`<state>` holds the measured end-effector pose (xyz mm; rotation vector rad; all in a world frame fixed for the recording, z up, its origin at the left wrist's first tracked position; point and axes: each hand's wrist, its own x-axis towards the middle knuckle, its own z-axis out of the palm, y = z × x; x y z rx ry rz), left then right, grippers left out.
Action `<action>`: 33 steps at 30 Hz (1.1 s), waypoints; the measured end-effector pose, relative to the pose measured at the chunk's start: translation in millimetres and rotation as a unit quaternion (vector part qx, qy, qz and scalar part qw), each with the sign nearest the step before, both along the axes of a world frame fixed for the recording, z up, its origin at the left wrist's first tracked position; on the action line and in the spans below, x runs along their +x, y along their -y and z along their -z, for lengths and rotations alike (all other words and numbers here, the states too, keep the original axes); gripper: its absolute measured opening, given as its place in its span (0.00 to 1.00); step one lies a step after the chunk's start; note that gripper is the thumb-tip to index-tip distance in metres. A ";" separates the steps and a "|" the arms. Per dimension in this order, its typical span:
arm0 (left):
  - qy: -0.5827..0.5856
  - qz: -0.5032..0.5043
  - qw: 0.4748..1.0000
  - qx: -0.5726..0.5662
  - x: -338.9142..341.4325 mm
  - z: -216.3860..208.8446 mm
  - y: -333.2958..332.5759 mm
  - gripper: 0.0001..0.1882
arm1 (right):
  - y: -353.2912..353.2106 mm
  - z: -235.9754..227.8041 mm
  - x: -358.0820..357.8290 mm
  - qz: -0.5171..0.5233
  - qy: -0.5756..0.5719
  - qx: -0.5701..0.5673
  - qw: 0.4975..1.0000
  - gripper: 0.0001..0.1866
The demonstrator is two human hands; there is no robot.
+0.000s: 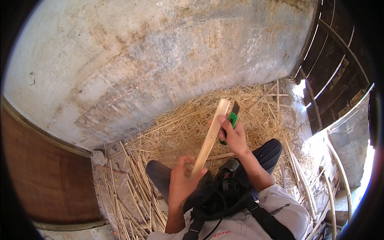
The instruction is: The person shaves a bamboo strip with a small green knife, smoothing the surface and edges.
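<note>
Slanting up and away in front of my lap is a pale, flat wooden strip. My left hand, slightly blurred, has its thumb and fingers around the near end of the strip. Gripped in my right hand is a green box cutter, its dark blade pointing away from me. The right thumb also presses against the strip, near the far end. Blade and strip lie side by side with a small gap between them at the top. The right fingers behind the strip are partly hidden.
I sit with legs folded among a pile of straw-like shavings. Long thin sticks lie at the left, and thicker poles at the right. A stained wall rises ahead, a brown panel stands left, dark planks right.
</note>
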<state>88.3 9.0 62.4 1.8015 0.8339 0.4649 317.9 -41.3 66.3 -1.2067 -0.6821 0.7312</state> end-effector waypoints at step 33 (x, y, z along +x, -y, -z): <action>0.124 0.083 0.955 -0.257 -27.7 14.4 -9.1 0.20 | 34.5 15.9 -3.7 -0.003 0.515 0.087 0.853 0.17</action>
